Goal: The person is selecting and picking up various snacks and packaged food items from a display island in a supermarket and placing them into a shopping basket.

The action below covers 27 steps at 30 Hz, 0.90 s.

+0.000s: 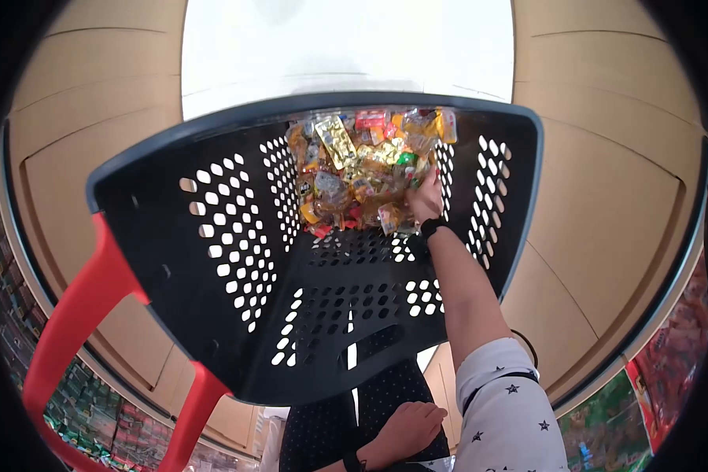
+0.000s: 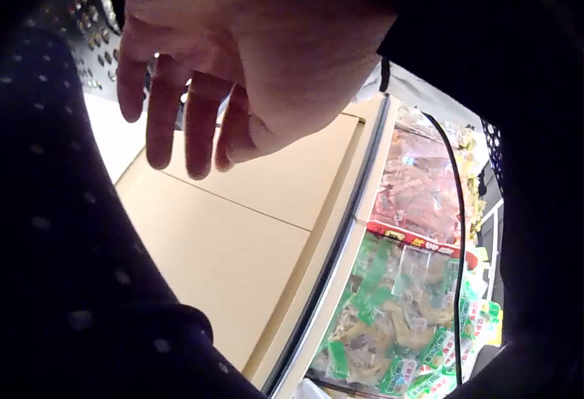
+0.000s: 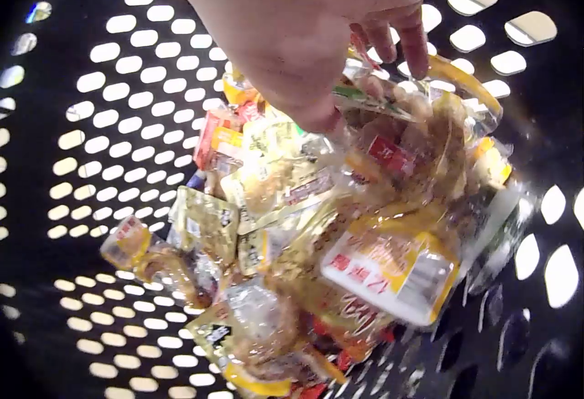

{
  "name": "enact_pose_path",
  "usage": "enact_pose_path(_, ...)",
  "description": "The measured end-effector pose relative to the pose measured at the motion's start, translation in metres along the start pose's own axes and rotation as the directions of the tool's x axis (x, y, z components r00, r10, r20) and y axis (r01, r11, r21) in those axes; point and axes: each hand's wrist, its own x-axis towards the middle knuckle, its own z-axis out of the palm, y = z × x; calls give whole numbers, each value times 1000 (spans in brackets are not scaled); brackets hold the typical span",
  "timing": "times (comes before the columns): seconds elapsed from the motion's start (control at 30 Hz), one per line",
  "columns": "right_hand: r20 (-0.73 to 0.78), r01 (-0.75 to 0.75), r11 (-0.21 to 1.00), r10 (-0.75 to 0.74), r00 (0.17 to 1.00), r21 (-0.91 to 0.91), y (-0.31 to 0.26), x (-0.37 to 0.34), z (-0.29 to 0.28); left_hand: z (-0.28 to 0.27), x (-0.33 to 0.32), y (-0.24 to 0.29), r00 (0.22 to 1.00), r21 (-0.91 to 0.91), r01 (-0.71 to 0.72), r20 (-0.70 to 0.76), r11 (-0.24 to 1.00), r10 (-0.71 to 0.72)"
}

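A black perforated shopping basket lies tilted towards me with a heap of small wrapped snack packets at its far end. My right hand reaches in at the right side of the heap. In the right wrist view, the thumb touches the packets, and the fingers spread apart from it over a clear packet with a red label. A white and yellow snack pack lies below that hand. My left hand is low in front of my body, fingers loosely bent, holding nothing.
The basket's red handle hangs at the left. Beige panels flank a bright white surface behind the basket. Bins of packaged goods line the side beyond a dark-edged ledge. A dark cord hangs before them.
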Motion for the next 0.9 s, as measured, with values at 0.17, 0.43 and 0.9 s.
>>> enact_pose_path(0.17, 55, 247, 965, -243, 968, -85, 2, -7, -7, -19, 10, -10, 992, -220, 50, -106, 974, -74)
enact_pose_path(0.43, 417, 725, 658, -727, 545, 201, -68, -158, -131, -60, 10, -32, 720, -906, -242, -408, 347, -561)
enact_pose_path(0.9, 398, 677, 733, -642, 655, 69, -51, -18, -42, -71, 2, -33, 656, -883, -469, -348, -1, -670)
